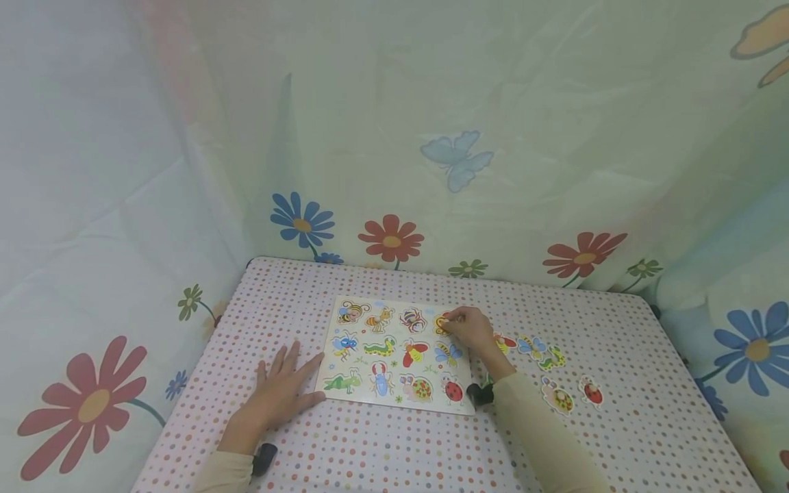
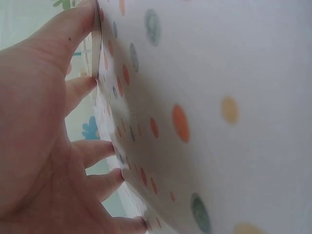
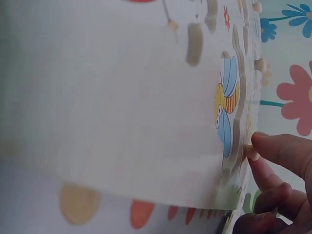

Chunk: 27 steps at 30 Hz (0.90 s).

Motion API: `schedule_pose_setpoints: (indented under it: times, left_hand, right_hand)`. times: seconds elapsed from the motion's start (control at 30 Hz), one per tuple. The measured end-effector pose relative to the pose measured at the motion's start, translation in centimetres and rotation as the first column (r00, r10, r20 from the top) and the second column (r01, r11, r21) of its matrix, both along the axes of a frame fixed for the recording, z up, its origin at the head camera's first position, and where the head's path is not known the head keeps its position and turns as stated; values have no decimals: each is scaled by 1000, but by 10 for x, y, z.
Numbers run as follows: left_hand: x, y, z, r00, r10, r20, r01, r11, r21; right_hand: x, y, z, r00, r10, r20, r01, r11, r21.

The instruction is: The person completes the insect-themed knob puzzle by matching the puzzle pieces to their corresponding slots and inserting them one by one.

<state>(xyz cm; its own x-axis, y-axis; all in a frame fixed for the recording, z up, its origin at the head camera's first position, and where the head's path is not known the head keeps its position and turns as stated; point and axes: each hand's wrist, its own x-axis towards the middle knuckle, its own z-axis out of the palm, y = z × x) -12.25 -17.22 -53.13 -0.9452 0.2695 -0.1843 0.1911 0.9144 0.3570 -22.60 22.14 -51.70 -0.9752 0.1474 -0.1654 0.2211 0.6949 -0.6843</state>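
A wooden insect puzzle board (image 1: 394, 374) lies on the dotted table. My right hand (image 1: 473, 333) is over its far right corner, where the thumb and a finger pinch a small puzzle piece (image 3: 250, 152). In the head view a red and yellow part of that piece (image 1: 440, 323) shows beside the fingertips; the rest is hidden. Nearer than it on the board is a blue-winged dragonfly picture (image 3: 227, 108) in a recess. My left hand (image 1: 277, 393) rests with fingers spread on the table, its thumb (image 2: 73, 29) and index finger touching the board's left edge.
Right of the board lie several loose pieces: a red-winged bug (image 1: 504, 342), a dragonfly (image 1: 531, 347), a caterpillar (image 1: 553, 359), a snail (image 1: 557, 396) and a ladybug (image 1: 592, 392). Flower-printed curtains (image 1: 394, 137) hang behind and beside the table.
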Motion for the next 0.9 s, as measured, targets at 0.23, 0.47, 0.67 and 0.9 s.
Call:
schedule_pose_setpoints:
  times: [0.23, 0.47, 0.67, 0.9]
  left_hand:
    - [0, -1, 0, 1000, -3, 5, 3, 1000, 12]
    - [1, 0, 4, 1000, -2, 5, 2, 1000, 5]
    - [1, 0, 3, 1000, -4, 10, 4, 1000, 1]
    - [1, -1, 1, 1000, -3, 6, 3, 1000, 7]
  right_hand:
    - [5, 2, 6, 1000, -8, -4, 7, 1000, -26]
    - [17, 9, 21, 997, 26, -75, -28, 999, -33]
    - [26, 21, 35, 988, 44, -151, -45, 999, -4]
    - [38, 33, 48, 979, 40, -198, -53, 997, -59]
